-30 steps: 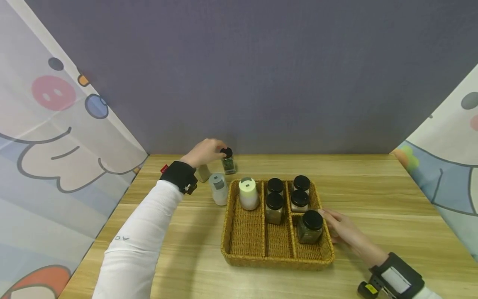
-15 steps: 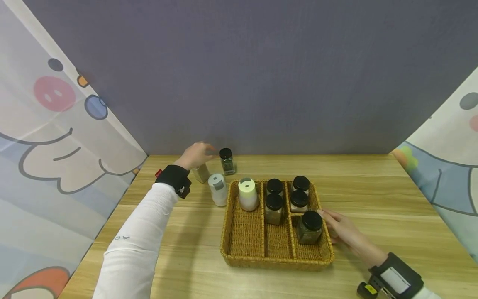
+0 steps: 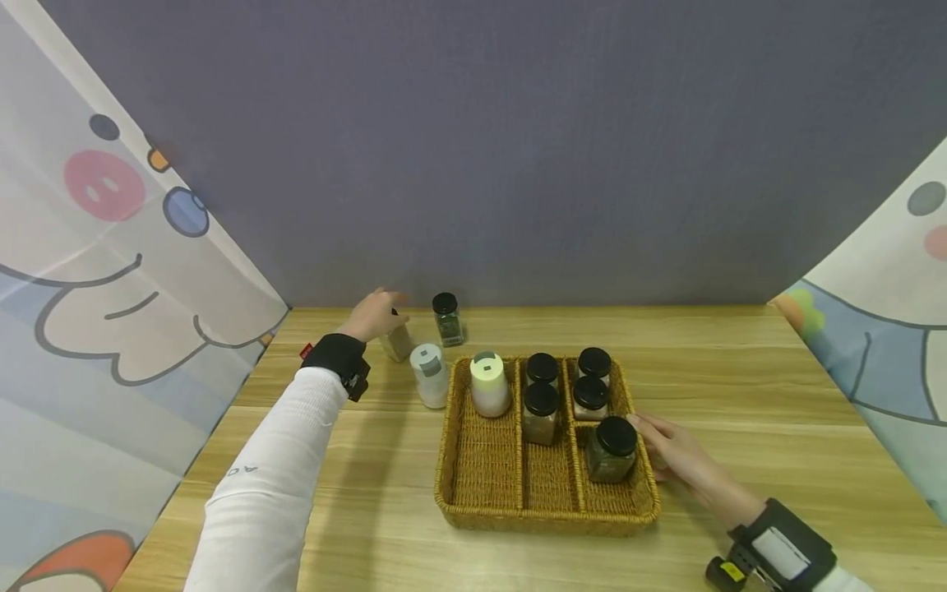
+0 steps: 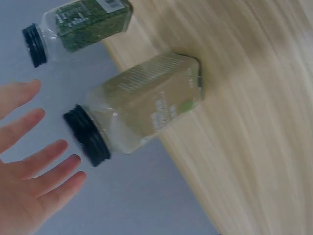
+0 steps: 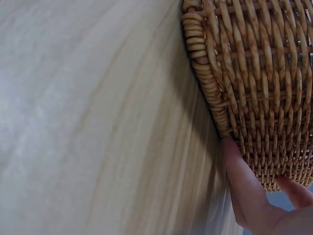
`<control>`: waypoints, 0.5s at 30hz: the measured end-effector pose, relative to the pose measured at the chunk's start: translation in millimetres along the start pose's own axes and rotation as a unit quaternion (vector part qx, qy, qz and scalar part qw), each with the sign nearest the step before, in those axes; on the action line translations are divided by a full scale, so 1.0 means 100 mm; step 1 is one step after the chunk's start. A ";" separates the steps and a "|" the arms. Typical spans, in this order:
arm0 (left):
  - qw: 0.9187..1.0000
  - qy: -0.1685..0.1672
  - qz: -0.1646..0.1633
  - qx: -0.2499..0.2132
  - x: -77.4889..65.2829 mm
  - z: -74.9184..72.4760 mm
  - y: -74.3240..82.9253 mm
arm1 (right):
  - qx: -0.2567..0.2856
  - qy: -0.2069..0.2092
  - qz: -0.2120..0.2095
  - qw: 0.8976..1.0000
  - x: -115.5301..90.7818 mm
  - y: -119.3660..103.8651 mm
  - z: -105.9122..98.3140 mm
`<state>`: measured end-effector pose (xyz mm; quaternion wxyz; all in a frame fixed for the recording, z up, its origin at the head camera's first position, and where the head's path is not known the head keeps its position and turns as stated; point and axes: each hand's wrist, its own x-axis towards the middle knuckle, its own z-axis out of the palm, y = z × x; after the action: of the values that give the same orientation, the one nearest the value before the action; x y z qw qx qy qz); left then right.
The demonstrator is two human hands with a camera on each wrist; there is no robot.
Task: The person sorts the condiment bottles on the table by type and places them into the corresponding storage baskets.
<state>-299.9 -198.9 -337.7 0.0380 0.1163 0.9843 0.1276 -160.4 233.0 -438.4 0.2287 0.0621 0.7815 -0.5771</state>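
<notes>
In the head view my left hand point(image 3: 372, 316) is at the back left, by a black-capped jar of pale brown powder point(image 3: 397, 342). The left wrist view shows its fingers spread just short of the black cap point(image 4: 87, 135), apart from it. Beside that jar stands a smaller jar of green flakes point(image 3: 448, 325), also black-capped. My right hand point(image 3: 676, 450) rests against the right side of the woven basket point(image 3: 484, 469). In the right wrist view its fairly straight fingers point(image 5: 244, 183) touch the basket's outer wall; none are seen curled round it.
A white shaker bottle point(image 3: 430, 376) stands left of the basket. Inside are a yellow-topped bottle point(image 3: 491, 385) in the left compartment, several black-lidded jars, and a larger jar point(image 3: 612, 450) at front right. A grey wall point(image 3: 518, 164) rises behind the wooden table point(image 3: 740, 370).
My left hand has let go of the green-flake jar's cap and moved left to the brown-powder jar. The green-flake jar stays standing at the back. My right hand keeps its place on the basket.
</notes>
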 end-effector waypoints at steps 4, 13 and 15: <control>1.000 -0.001 -0.009 -0.007 0.00 0.04 -0.07 | -0.009 0.005 0.001 1.000 -0.01 -0.01 0.00; 1.000 0.018 -0.015 -0.018 0.01 0.14 -0.18 | 0.005 0.003 -0.002 1.000 0.00 -0.01 0.00; 0.999 0.020 -0.019 -0.024 0.01 0.16 -0.19 | 0.011 0.002 -0.007 1.000 0.00 -0.01 0.00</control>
<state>-303.3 -212.5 -358.3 0.0234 0.0940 0.9834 0.1532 -160.5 232.4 -437.5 0.2230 0.0605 0.7757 -0.5873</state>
